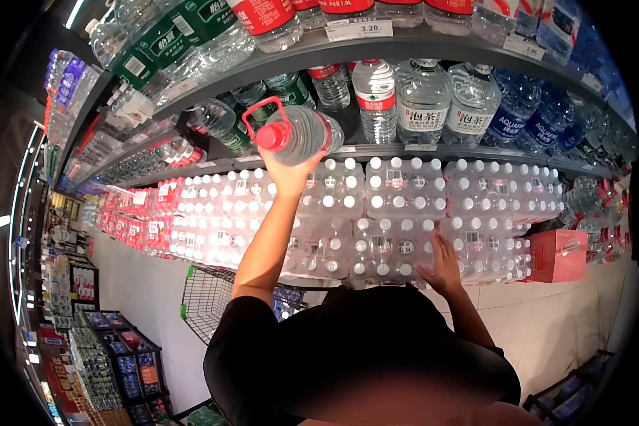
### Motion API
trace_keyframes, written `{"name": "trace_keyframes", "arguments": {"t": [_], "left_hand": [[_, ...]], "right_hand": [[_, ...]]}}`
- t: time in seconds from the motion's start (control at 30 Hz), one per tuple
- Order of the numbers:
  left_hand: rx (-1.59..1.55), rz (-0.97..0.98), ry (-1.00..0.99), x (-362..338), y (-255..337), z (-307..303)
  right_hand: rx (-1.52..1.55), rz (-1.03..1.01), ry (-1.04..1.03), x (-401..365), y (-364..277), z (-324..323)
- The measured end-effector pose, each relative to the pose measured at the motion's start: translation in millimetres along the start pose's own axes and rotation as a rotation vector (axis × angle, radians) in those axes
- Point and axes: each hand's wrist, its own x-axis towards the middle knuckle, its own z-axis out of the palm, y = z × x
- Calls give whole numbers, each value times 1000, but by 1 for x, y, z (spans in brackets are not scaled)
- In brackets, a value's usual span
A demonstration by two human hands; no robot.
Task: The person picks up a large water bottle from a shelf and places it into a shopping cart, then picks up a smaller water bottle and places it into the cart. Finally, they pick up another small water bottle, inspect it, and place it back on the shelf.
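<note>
My left hand (291, 172) grips a large clear water bottle (302, 133) with a red cap and a red carry handle. The bottle is tilted, its cap end pointing back toward me, in front of the lower shelf. Low on the right, my right hand (444, 266) lies with fingers stretched apart against shrink-wrapped packs of water bottles (397, 245) with white caps. On the shelf right of the held bottle stand a red-labelled bottle (375, 99) and two big white-labelled jugs (422, 103).
A wire shopping cart (207, 297) with green corners stands behind my left arm. A red box (559, 255) sits at the right end of the stacked packs. Above, the upper shelf edge (433, 46) juts out, lined with bottles. Display racks (124, 362) stand across the aisle.
</note>
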Motion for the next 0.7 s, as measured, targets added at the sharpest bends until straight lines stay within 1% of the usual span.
{"name": "trace_keyframes", "arguments": {"t": [0.03,0.1,0.17,0.23,0.3,0.33,0.37,0.43,0.53,0.63,0.7], "left_hand": [[-16,49,20,10,-19,11],[60,43,25,25,-48,28],[82,15,15,32,-61,44],[143,-13,-51,34,-85,52],[139,-45,-71,43,-93,58],[45,-32,-83,49,-104,62],[-10,-10,-139,56,-120,61],[-49,-29,-243,70,-116,64],[-177,-153,-385,83,-110,75],[-32,-194,-442,94,-111,83],[-93,-267,-492,95,-121,82]], "right_hand": [[-48,-32,6,-1,2,4],[-136,-77,25,-1,2,12],[-105,-35,60,2,1,17],[-110,-31,100,0,3,25],[-34,39,96,-4,6,33],[3,74,89,-8,7,36],[3,63,97,-10,8,37],[5,34,121,-7,10,38],[23,14,116,-6,8,33],[22,19,127,-4,6,32],[28,20,137,-4,6,31]]}}
